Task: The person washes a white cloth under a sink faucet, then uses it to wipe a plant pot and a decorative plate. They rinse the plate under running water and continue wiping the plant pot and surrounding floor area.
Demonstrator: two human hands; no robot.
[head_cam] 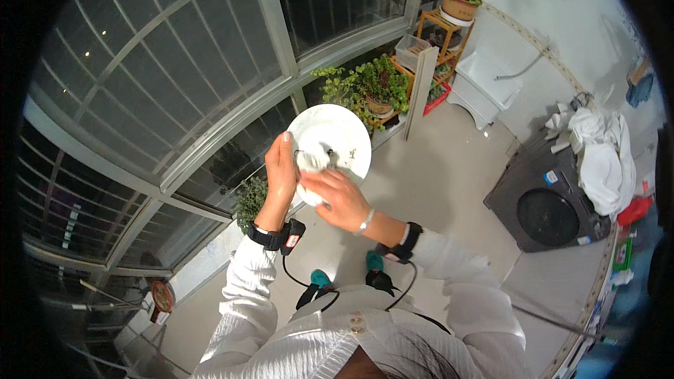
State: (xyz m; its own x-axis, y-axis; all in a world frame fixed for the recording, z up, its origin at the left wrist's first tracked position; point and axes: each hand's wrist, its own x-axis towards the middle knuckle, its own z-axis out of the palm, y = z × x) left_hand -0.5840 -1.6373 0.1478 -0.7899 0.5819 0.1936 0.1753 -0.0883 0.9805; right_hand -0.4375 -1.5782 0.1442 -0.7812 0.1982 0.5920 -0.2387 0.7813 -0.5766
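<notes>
A round white plate with dark marks on its surface is held up in front of me. My left hand grips the plate's left edge, thumb up along the rim. Over the lower part of the plate, my right hand holds a wadded white cloth against it. The cloth is partly hidden under my right fingers. Dark specks show on the plate to the right of the cloth.
Barred windows run along the left. Potted plants and a wooden plant stand are ahead, beside a white sink. A dark front-loading washing machine with white clothes on top stands at right.
</notes>
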